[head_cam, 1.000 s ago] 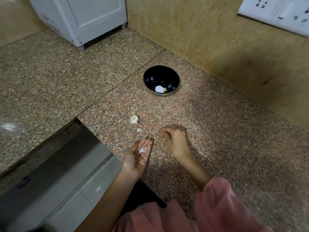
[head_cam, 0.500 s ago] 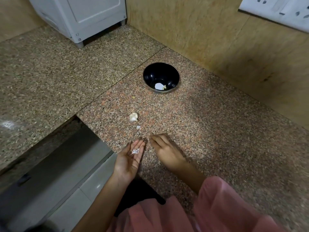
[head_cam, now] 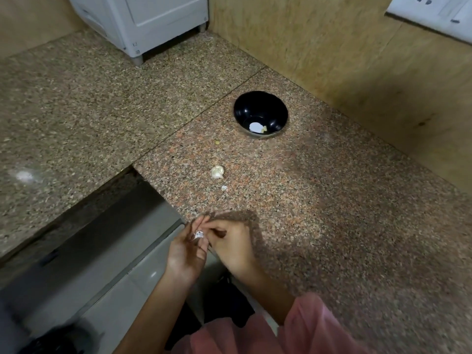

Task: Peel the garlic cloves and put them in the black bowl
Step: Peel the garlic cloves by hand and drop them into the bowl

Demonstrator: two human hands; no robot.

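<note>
Small white garlic piece (head_cam: 198, 235) pinched between both hands at the near edge of the bench (head_cam: 332, 200). Cradled on the half-curled fingers of the palm-up left hand (head_cam: 186, 251); nipped from the right by thumb and forefinger of the right hand (head_cam: 229, 247), other fingers folded. Too small to tell clove from peel. Hands touching at the fingertips, partly out over the bench edge.

Farther out, well apart from the hands: a garlic head (head_cam: 217, 172) lying on the bench, with a scrap of peel (head_cam: 224, 188) just near of it. Beyond that, a yellowish speck (head_cam: 217, 142). Farther and to the right, the bowl (head_cam: 245, 108), black, upright, close to the wall (head_cam: 319, 47). Inside it, on the bottom, a pale clove (head_cam: 264, 128) beside a white patch (head_cam: 255, 127), peel or glare, cannot tell.

Speckled granite bench, pinkish on the right, greyer on the left, with a straight seam between. Tan wall along the far right, with a white socket plate (head_cam: 431, 14) at the top right. At the far left, a white cabinet (head_cam: 153, 19) on short feet. Below the bench edge at the near left, grey floor tiles (head_cam: 115, 290). Pink sleeve (head_cam: 319, 330) at the bottom.
</note>
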